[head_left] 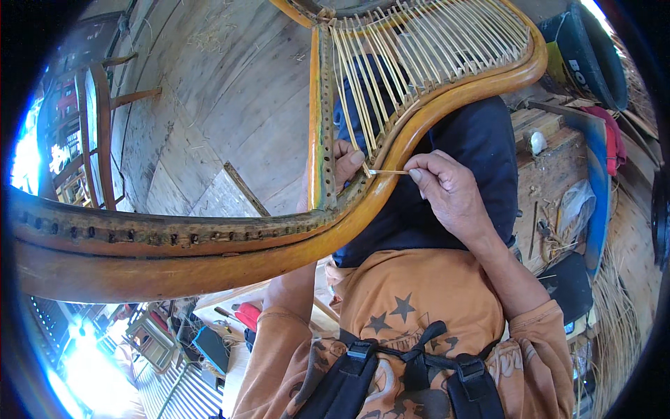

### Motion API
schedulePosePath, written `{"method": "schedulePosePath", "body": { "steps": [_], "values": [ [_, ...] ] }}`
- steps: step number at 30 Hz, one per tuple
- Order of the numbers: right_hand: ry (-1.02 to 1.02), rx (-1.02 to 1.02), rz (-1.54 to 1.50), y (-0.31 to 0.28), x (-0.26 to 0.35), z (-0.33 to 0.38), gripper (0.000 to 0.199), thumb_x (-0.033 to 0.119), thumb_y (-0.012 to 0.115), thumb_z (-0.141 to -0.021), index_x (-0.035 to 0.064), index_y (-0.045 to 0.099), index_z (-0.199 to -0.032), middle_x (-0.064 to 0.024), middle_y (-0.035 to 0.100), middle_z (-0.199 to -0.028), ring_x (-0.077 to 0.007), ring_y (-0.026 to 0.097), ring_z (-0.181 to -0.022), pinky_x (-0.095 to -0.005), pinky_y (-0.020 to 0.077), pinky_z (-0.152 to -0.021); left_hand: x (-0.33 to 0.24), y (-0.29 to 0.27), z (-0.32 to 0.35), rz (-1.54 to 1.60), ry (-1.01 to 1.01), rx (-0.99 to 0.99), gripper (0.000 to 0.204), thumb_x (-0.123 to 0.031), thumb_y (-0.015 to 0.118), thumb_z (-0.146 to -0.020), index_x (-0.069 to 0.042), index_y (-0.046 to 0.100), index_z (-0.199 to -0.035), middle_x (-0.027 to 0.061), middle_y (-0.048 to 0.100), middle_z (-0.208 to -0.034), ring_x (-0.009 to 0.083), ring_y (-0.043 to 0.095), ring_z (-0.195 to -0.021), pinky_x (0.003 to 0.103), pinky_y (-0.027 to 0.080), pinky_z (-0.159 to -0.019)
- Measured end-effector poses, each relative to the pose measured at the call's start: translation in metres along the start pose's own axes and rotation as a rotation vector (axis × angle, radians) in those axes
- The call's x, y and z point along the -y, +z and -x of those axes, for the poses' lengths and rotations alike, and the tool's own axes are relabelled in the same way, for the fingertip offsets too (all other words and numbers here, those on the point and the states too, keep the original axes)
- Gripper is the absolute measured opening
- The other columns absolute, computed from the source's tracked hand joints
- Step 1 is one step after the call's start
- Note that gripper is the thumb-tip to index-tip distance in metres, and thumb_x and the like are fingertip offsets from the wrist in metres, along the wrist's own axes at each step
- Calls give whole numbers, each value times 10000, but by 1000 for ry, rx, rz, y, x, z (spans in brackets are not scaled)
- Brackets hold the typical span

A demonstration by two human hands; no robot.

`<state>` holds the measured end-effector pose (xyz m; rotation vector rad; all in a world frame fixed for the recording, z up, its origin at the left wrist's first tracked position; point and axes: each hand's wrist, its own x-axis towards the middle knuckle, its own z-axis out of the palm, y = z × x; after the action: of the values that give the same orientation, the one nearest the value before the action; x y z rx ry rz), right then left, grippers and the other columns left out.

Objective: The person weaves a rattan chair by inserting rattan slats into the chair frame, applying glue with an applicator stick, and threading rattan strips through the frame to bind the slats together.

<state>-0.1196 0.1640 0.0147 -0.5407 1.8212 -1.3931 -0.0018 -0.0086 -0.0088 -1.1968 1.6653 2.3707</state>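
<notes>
A curved, varnished wooden chair frame [419, 136] lies across my lap, its inner edge lined with small holes. Pale rattan cane strands [447, 42] run side by side across the upper part of its opening. My left hand [347, 165] reaches up inside the opening, its thumb pressed at the lower end of a strand beside the rail; its other fingers are partly hidden. From the right, my right hand [447, 185] pinches a thin tan strip [392, 172] that looks like cane. The strip lies across the rail, its pale end close to my left thumb.
A dark bucket [586, 56] stands at the upper right. Below it are a wooden bench [551, 164], a clear plastic bag [576, 206] and loose cane fibres [618, 307]. Another wooden chair frame [101, 133] stands at the left. A board [227, 195] lies on the floor.
</notes>
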Motion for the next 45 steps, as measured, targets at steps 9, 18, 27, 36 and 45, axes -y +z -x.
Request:
{"method": "schedulePosePath", "body": {
  "steps": [9, 18, 27, 36, 45],
  "values": [
    [58, -287, -5, -70, 4, 35, 89, 53, 518, -873, 13, 592, -902, 5, 486, -688, -46, 461, -585, -191, 371, -535, 21, -17, -13, -239, 294, 1, 213, -209, 628, -815, -61, 528, -699, -29, 457, -549, 64, 381, -492, 217, 283, -442],
    [229, -937, 283, -169, -119, 73, 189, 147, 481, -907, 29, 580, -1016, 6, 503, -689, -61, 471, -632, -194, 382, -562, 20, -24, -11, -29, 48, -83, 210, -208, 637, -796, -63, 525, -693, -28, 441, -546, 78, 378, -492, 244, 293, -446],
    [36, -675, 793, -142, -62, 66, 273, 7, 511, -795, 36, 570, -1059, -148, 498, -1160, -299, 461, -1110, -372, 350, -958, 0, 2, -7, -332, 120, -237, 205, -209, 645, -787, -61, 529, -705, -30, 439, -559, 81, 376, -497, 250, 301, -453],
    [-490, -17, 565, -13, 2, 13, 303, -35, 575, -653, 40, 583, -946, -127, 510, -1086, -341, 451, -1088, -400, 382, -930, 8, -4, -5, -302, 128, -202, 184, -191, 663, -777, -43, 558, -745, -37, 472, -620, 65, 398, -550, 226, 322, -484],
    [-491, 80, 613, 10, 9, -2, 316, -9, 605, -646, 71, 602, -951, -95, 507, -1098, -312, 422, -1113, -397, 377, -908, -4, 1, 0, -215, 118, -137, 200, -181, 670, -790, -21, 553, -764, -24, 494, -643, 67, 427, -584, 220, 354, -514]
  ]
}}
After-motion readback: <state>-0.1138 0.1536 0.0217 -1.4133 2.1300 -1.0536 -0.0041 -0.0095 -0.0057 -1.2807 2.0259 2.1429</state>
